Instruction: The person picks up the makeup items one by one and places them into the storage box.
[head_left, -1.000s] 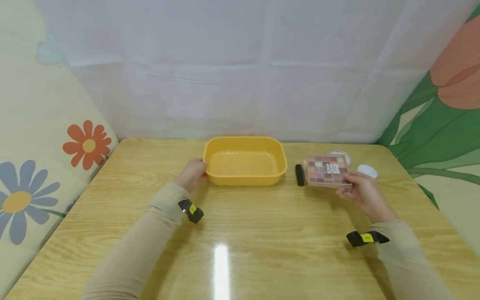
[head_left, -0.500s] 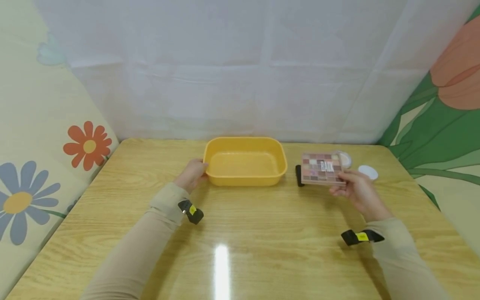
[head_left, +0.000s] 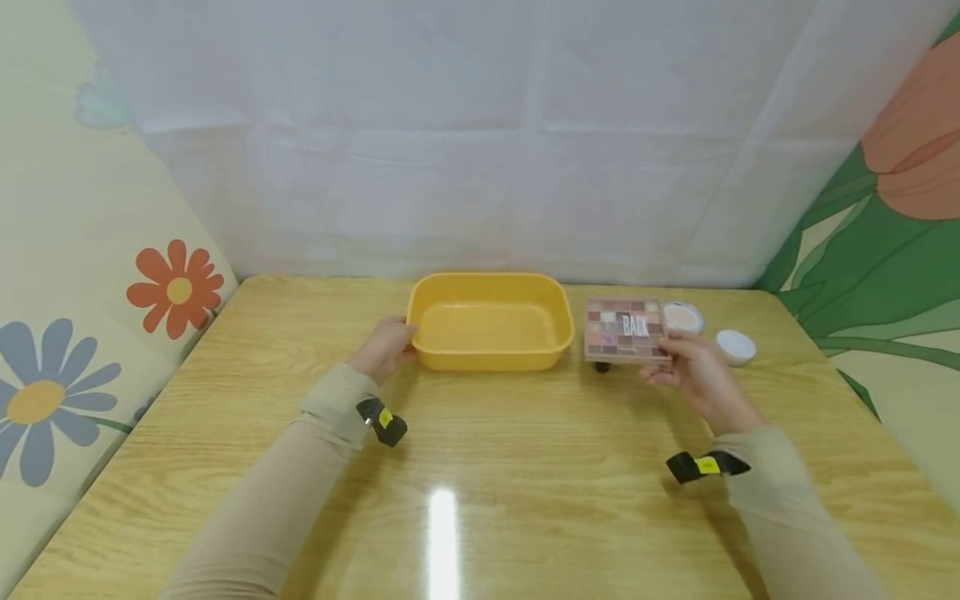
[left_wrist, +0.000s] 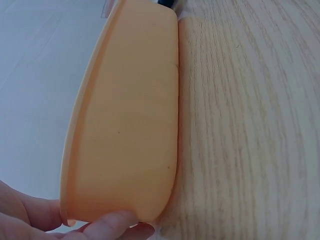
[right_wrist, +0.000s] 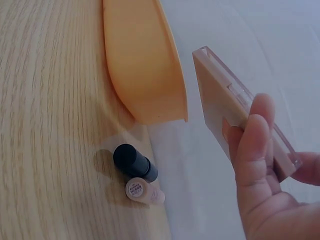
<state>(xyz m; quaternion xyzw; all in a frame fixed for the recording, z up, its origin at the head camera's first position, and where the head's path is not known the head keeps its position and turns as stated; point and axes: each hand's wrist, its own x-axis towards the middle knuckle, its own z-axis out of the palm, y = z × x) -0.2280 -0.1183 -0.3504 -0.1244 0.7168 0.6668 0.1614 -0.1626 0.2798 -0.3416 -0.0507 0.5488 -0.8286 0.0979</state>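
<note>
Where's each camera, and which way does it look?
Head: on the head, looking forward and down at the yellow tub and palette; left hand, right hand and sleeves show.
Left wrist: on that wrist, looking along the tub's outside; left fingers show.
Right wrist: on that wrist, looking at the palette and tub; right hand shows.
Shared: head and right wrist show palette and tub.
</note>
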